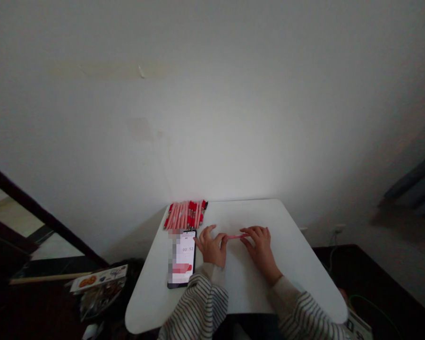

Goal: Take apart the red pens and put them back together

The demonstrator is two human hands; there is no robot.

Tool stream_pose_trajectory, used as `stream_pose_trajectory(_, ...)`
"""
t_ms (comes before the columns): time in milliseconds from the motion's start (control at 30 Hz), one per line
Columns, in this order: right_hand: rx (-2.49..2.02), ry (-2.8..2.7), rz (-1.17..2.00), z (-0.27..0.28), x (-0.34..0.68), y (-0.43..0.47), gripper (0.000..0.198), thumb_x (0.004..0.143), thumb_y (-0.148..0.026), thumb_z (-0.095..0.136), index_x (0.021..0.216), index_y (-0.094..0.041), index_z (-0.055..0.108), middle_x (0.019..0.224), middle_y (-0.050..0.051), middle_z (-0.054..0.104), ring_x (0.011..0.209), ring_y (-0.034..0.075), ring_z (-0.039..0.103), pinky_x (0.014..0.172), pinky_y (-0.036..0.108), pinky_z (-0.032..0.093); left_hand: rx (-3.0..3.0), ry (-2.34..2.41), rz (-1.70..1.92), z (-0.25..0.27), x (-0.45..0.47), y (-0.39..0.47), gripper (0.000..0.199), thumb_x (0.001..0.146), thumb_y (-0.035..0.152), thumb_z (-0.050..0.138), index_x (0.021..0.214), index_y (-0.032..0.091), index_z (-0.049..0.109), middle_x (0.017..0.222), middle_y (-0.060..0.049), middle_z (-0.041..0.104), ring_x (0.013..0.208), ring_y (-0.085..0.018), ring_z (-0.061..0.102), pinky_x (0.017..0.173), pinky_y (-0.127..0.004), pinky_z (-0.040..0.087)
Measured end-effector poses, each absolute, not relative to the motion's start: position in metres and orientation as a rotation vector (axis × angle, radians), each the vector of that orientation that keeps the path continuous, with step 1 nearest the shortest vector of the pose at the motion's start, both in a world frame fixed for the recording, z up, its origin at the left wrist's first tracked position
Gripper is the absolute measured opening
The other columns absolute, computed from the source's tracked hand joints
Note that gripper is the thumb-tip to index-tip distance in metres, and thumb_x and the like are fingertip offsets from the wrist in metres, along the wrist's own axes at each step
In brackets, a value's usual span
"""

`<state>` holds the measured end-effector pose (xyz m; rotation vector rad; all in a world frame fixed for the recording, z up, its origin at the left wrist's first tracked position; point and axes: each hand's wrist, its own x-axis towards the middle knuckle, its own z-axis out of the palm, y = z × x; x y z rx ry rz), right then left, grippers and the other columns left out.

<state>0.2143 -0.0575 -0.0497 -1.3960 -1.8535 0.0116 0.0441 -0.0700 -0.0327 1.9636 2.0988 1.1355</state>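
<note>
A slim pink pen [237, 236] is held level just over the white table [244, 283], one end in each hand. My left hand [213, 246] pinches its left end between thumb and forefinger, the other fingers spread. On the right end, the fingers of my right hand [260, 246] are closed. Beyond my left hand, a row of pink and red pens [184, 215] lies side by side at the table's far left corner. Left of that hand is a phone [184, 259] with a timer on its lit screen, partly blurred out.
A pale wall [233, 118] rises behind the table's far edge. On the floor at left stands a dark bin [106, 297] with packaging in it. A socket with a cable [339, 230] is on the wall at right, and a box [357, 326] sits at the lower right.
</note>
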Motion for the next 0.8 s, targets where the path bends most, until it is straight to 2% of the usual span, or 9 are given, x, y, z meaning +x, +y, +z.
stream_pose_trajectory(200, -1.402, -1.859, 0.016, -0.0512, 0.2142, -0.0563, 0.025, 0.09, -0.043, 0.046, 0.099, -0.032, 0.066, 0.094, 0.003, 0.061, 0.096, 0.022, 0.05, 0.104, 0.054, 0.02, 1.976, 2.091, 1.152, -0.0321, 0.0444, -0.0708, 0.023, 0.083, 0.042, 0.052, 0.081, 0.032, 0.073, 0.123, -0.005, 0.056, 0.123, -0.028, 0.039, 0.105, -0.065, 0.014)
stream_pose_trajectory(467, -1.422, -1.882, 0.088, -0.0443, 0.2134, -0.0607, 0.03, 0.092, -0.045, 0.042, 0.099, -0.032, 0.067, 0.088, 0.003, 0.063, 0.098, 0.023, 0.049, 0.104, 0.056, 0.018, 2.007, 2.083, 1.18, -0.033, 0.0425, -0.0697, 0.018, 0.082, 0.042, 0.056, 0.081, 0.035, 0.073, 0.12, -0.004, 0.057, 0.12, -0.027, 0.042, 0.104, -0.062, 0.02)
stream_pose_trajectory(667, -1.405, -1.868, 0.09, -0.0473, 0.2147, -0.0593, 0.03, 0.087, -0.048, 0.051, 0.11, -0.033, 0.063, 0.097, 0.003, 0.064, 0.102, 0.024, 0.048, 0.106, 0.057, 0.017, 1.99, 2.132, 1.164, -0.0338, 0.0429, -0.0695, 0.017, 0.082, 0.038, 0.056, 0.081, 0.033, 0.072, 0.12, -0.003, 0.058, 0.121, -0.026, 0.042, 0.104, -0.063, 0.019)
stream_pose_trajectory(800, -1.402, -1.863, 0.085, -0.0496, 0.2146, -0.0578, 0.024, 0.086, -0.046, 0.053, 0.103, -0.032, 0.065, 0.097, 0.002, 0.064, 0.103, 0.023, 0.048, 0.106, 0.056, 0.016, 1.989, 2.135, 1.167, -0.0323, 0.0437, -0.0704, 0.017, 0.082, 0.036, 0.056, 0.079, 0.032, 0.072, 0.12, -0.003, 0.058, 0.122, -0.026, 0.041, 0.105, -0.063, 0.019)
